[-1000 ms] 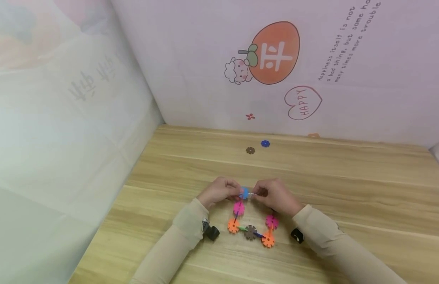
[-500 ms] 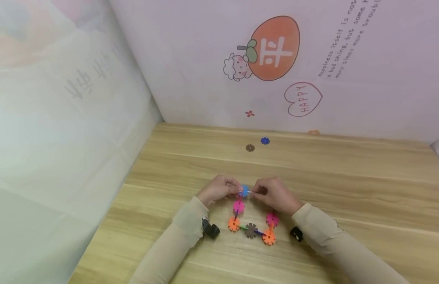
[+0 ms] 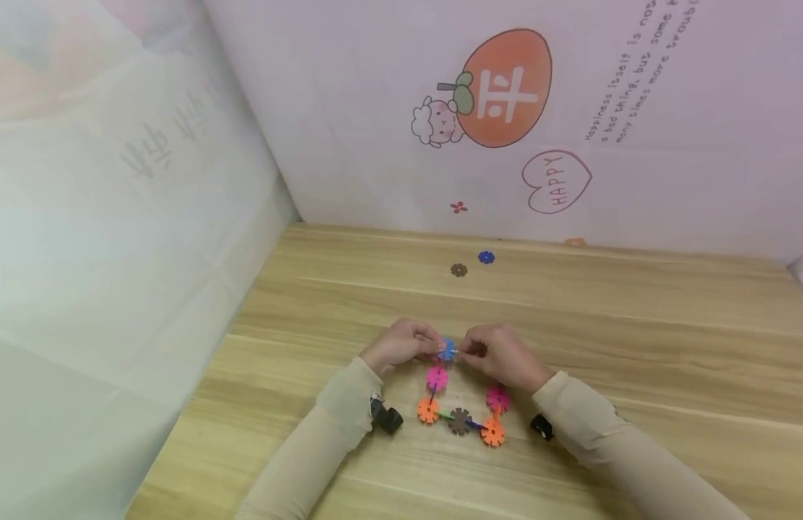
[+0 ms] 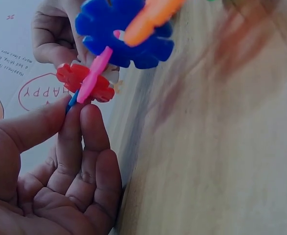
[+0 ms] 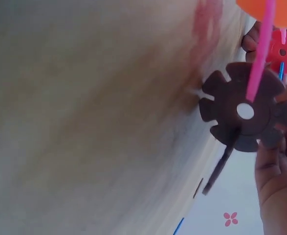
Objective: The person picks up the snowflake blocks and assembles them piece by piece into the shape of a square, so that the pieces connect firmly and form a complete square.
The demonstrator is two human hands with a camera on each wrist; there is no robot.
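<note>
In the head view my left hand (image 3: 406, 343) pinches a light blue notched disc (image 3: 448, 351) between thumb and fingertips. Facing it, my right hand (image 3: 504, 355) pinches a small pale piece, mostly hidden by the fingers, at the disc's right side. Below the blue disc runs a chain of interlocked discs: a pink disc (image 3: 437, 378), an orange disc (image 3: 429, 410), a brown disc (image 3: 460, 421), a second orange disc (image 3: 493, 432) and a magenta disc (image 3: 498, 399). The right wrist view shows another brown disc (image 5: 246, 107) close to the right hand's fingers; a red disc (image 5: 282, 52) lies beyond.
Two loose discs, one brown (image 3: 458, 270) and one blue (image 3: 486, 257), lie on the wooden table (image 3: 323, 289) toward the back. A printed white sheet (image 3: 362, 130) rises behind the table, and another hangs at the left. Black cameras sit at both wrists.
Both hands stay nearly in place over the chain. The right fingertips and the pale piece have come slightly closer to the light blue disc. The head view has shifted a little.
</note>
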